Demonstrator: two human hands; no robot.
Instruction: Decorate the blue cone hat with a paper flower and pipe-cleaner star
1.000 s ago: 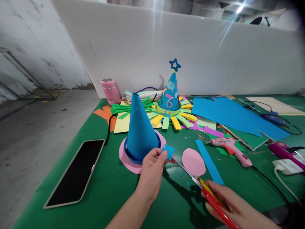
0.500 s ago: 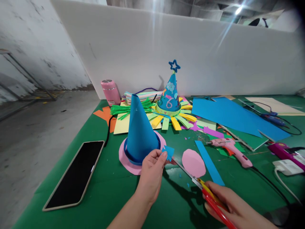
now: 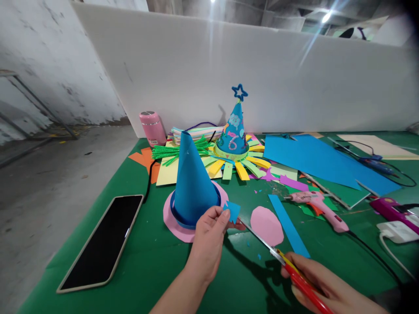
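My left hand [image 3: 207, 244] pinches a small blue paper piece [image 3: 232, 211] just in front of a plain blue paper cone [image 3: 191, 183], which stands on a pink paper disc [image 3: 176, 222]. My right hand [image 3: 330, 290] grips red-handled scissors [image 3: 288, 267], whose blade tips reach up to the lower edge of the blue piece. A pink paper oval [image 3: 266, 220] and a blue paper strip [image 3: 288, 226] lie just right of the blades.
A phone [image 3: 103, 240] lies at the left. A decorated party hat [image 3: 234, 129], green pipe cleaners [image 3: 170, 151], paper stacks and a pink bottle [image 3: 152, 127] sit at the back. A pink glue gun [image 3: 317, 205], blue sheet [image 3: 322, 162] and cables occupy the right.
The scissors and my right hand have shifted slightly to the right and down. The blue piece stays pinched in my left hand at nearly the same place.
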